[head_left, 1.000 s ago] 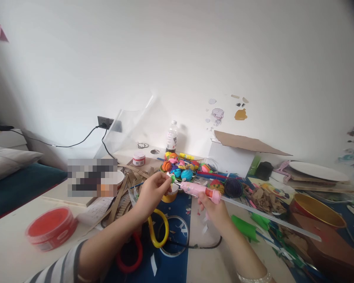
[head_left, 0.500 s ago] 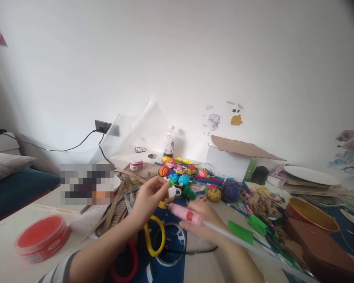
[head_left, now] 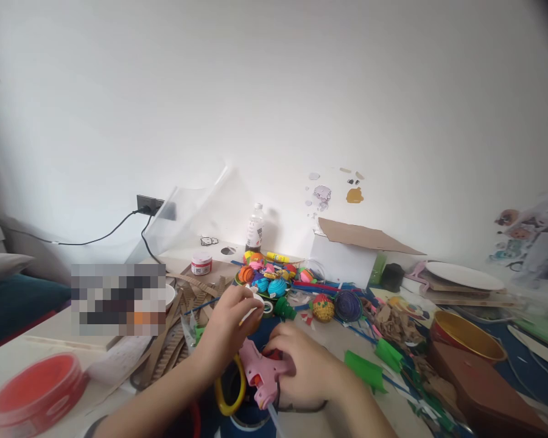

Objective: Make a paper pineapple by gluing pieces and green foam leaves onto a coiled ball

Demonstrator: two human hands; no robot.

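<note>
My left hand (head_left: 228, 331) is raised over the cluttered table, its fingers pinched on a small white piece (head_left: 254, 304) near a small cup. My right hand (head_left: 301, 368) is lower and nearer to me, wrapped round a pink glue gun (head_left: 262, 371) that points down and left, with a clear glue stick trailing from its back. Yellow scissors (head_left: 228, 395) lie just under both hands. Beyond the hands sits a pile of coloured paper balls (head_left: 267, 277), a green cone (head_left: 284, 309), a yellow-red ball (head_left: 323, 307) and a dark purple ball (head_left: 347, 305).
A red tub (head_left: 36, 395) stands at the near left, cardboard strips (head_left: 173, 328) beside it. A gold bowl (head_left: 466, 328) and brown box (head_left: 488, 383) are on the right. A bottle (head_left: 254, 228), white box with cardboard flap (head_left: 347, 255), plates (head_left: 463, 275) and a wall socket (head_left: 148, 205) with cable line the back.
My right hand has dropped the pink glue gun from up beside the left hand's piece down towards the table near me. The view has shifted slightly, and the left hand stays pinched.
</note>
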